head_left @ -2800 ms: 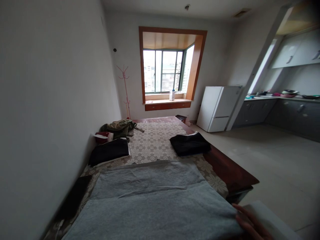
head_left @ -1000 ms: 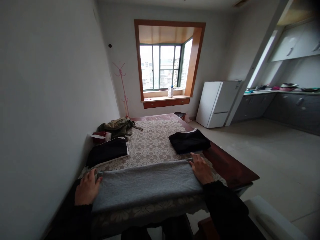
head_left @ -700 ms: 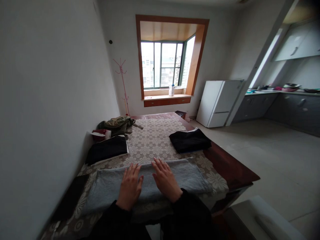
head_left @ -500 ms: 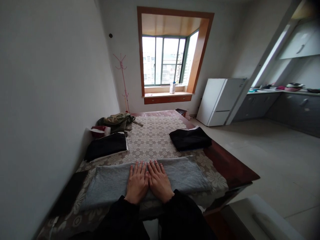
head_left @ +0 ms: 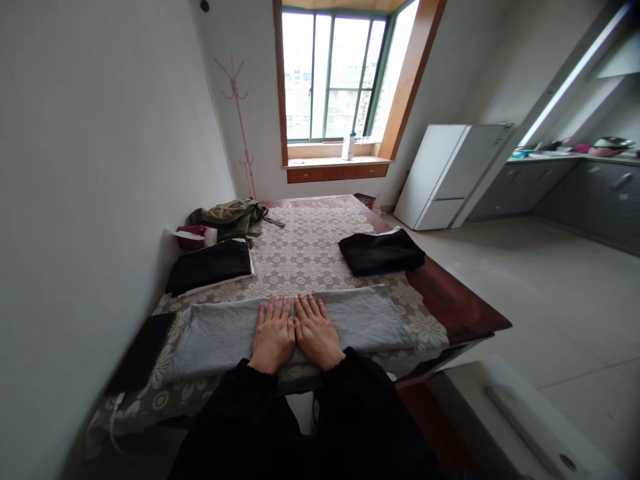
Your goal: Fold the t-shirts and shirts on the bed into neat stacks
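A grey cloth [head_left: 210,337], folded into a long strip, lies across the near end of the table [head_left: 453,303]. My left hand [head_left: 273,335] and my right hand [head_left: 316,333] rest flat on its middle, side by side, fingers stretched out and pointing away from me. Neither hand holds anything. Both arms are in black sleeves.
A folded black garment [head_left: 381,251] lies at the table's right, another folded black piece [head_left: 210,265] at the left by the wall. Behind that are a red and white object [head_left: 194,236] and an olive garment [head_left: 227,215]. A white fridge [head_left: 447,175] and a pink coat stand [head_left: 235,110] stand beyond.
The grey cloth went from spread out to a folded strip. My hands moved from its two ends to its middle and now lie flat together. The view has tilted downward.
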Demonstrator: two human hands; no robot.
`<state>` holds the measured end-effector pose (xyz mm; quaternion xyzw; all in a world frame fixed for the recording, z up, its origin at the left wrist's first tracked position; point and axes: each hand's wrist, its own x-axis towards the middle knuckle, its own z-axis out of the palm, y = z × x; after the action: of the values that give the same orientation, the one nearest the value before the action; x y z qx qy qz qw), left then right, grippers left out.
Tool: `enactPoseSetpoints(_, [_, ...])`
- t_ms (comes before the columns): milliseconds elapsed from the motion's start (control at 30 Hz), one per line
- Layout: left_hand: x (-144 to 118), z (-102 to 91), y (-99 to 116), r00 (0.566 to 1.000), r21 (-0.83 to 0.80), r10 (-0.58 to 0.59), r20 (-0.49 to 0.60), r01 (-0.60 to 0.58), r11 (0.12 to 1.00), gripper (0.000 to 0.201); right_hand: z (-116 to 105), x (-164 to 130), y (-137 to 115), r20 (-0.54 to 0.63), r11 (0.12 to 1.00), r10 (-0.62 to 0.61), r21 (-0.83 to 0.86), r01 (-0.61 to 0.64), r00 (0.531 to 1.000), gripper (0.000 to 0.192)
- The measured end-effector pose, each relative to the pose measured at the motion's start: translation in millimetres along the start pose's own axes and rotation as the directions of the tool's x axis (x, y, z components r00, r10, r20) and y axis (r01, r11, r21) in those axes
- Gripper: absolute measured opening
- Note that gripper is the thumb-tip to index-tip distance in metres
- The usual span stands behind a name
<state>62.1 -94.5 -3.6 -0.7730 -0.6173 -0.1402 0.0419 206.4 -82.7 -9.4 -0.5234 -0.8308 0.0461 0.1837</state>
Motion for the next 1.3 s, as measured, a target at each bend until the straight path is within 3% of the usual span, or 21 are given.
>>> enactPoseSetpoints(667, [1,-2.4,1,1.0,0.022,-0.007,0.022,0.006,1.0,0.058,-8,0,-4,0.031,0.998,0.021,-0.064,-0.019,0.999,0.057])
enactPoseSetpoints(1000, [0,-0.2,0,1.0,0.023,-0.014,0.018,0.013,1.0,0.057,-12,0,-7,0.069,0.993,0.089,-0.09,-0.082,0.994,0.058])
enactPoseSetpoints(1300, [0,1.5,-1,0.999,0.025,-0.037,0.021,0.037,0.999,0.058,-12,1,-9,0.078,0.993,0.113,-0.048,-0.11,0.99,0.058])
